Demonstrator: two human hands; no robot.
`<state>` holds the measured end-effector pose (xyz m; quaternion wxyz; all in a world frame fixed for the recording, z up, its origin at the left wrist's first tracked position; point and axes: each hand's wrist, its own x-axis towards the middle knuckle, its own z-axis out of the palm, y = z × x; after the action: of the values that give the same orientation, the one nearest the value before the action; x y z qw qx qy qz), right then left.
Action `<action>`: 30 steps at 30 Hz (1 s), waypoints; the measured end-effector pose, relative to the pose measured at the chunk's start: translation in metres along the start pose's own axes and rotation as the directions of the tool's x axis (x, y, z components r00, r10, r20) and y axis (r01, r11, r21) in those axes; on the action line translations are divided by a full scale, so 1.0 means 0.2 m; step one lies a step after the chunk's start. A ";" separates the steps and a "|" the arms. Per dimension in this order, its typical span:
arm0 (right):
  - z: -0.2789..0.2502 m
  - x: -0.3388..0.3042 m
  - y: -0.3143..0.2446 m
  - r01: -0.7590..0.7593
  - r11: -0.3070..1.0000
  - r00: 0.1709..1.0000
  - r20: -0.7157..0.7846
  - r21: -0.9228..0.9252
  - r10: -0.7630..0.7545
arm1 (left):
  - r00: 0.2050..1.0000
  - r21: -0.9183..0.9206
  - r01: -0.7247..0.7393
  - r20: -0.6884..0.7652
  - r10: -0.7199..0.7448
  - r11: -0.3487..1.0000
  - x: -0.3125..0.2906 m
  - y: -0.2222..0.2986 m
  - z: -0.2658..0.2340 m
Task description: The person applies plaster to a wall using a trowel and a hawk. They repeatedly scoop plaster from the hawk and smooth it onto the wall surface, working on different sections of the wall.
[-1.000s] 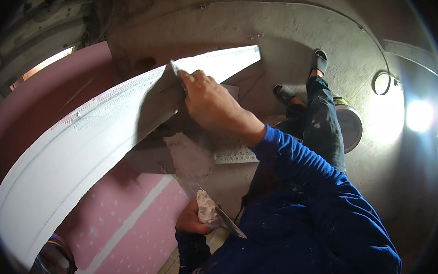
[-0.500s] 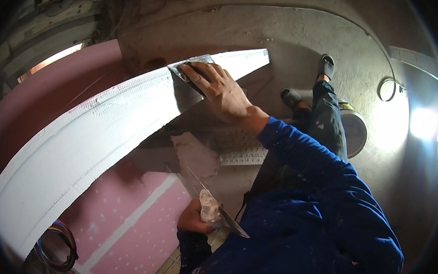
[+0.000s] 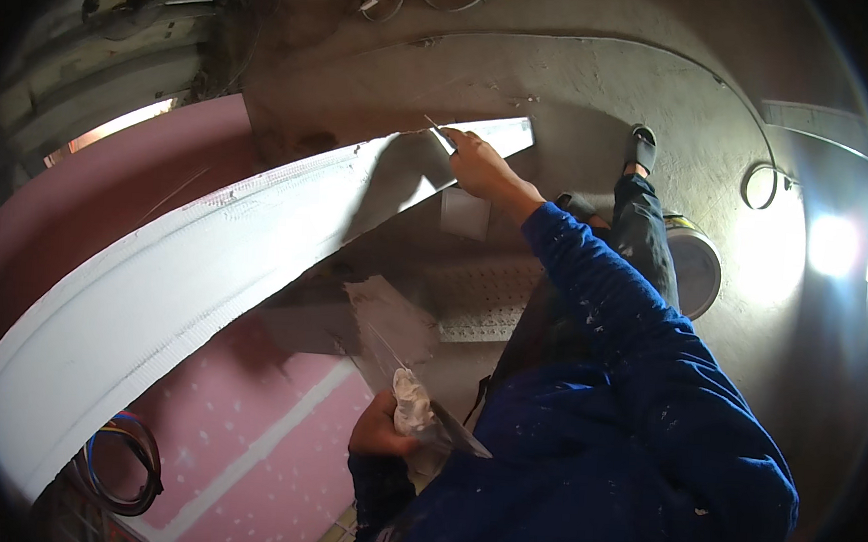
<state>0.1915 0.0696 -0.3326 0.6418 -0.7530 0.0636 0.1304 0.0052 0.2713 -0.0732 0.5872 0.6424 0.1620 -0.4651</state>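
Note:
My right hand [image 3: 485, 167] grips a putty knife [image 3: 440, 134], its blade seen nearly edge-on over the far end of a long curved white panel strip [image 3: 177, 245]. The fingers are wrapped round it; whether the blade touches the surface I cannot tell. The strip looks coated in smooth white filler, with a ribbed band along its edges. Low in the middle, close to my body, my left hand [image 3: 381, 429] is closed on a metal trowel [image 3: 459, 434] carrying a lump of pale putty [image 3: 412, 399]. A dark shadow crosses the strip beside my right hand.
Pink board with white filler spots [image 3: 244, 458] lies below the strip, and a curved pink panel [image 3: 132, 173] runs behind it. A coil of cables [image 3: 124, 461] sits lower left. A round bucket [image 3: 694, 272] stands by my leg; a bright lamp [image 3: 835, 246] shines at right.
My right hand has moved right along the strip toward its far end, and the blade has turned from flat to nearly edge-on. The left hand has barely moved.

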 end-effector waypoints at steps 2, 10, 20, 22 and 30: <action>0.03 0.01 -0.03 0.138 0.988 0.990 0.036 -0.069 -0.136 | 1.000 -0.003 -0.009 0.004 0.009 1.000 -0.02 0.00 0.00; -0.05 -0.28 -0.54 0.224 0.972 0.971 0.065 0.075 -0.229 | 1.000 -0.026 0.000 0.023 0.001 1.000 -0.06 -0.01 0.00; 0.02 -0.26 -0.48 0.518 0.843 0.821 -0.190 -0.144 -0.538 | 0.993 0.002 0.025 0.116 -0.025 1.000 -0.10 -0.03 -0.08; 0.10 -0.23 -0.45 0.491 0.862 0.847 -0.165 -0.123 -0.506 | 0.988 -0.012 0.010 0.152 -0.008 1.000 -0.10 -0.04 -0.09; 0.02 -0.43 -0.28 0.529 0.832 0.835 -0.073 -0.169 -0.546 | 0.973 0.062 0.089 0.207 -0.100 0.994 -0.05 0.04 -0.10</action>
<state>0.1232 0.0774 -0.2571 0.5925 -0.7904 -0.1223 -0.0960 0.0146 0.2903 -0.0620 0.5612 0.5963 0.1173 -0.5619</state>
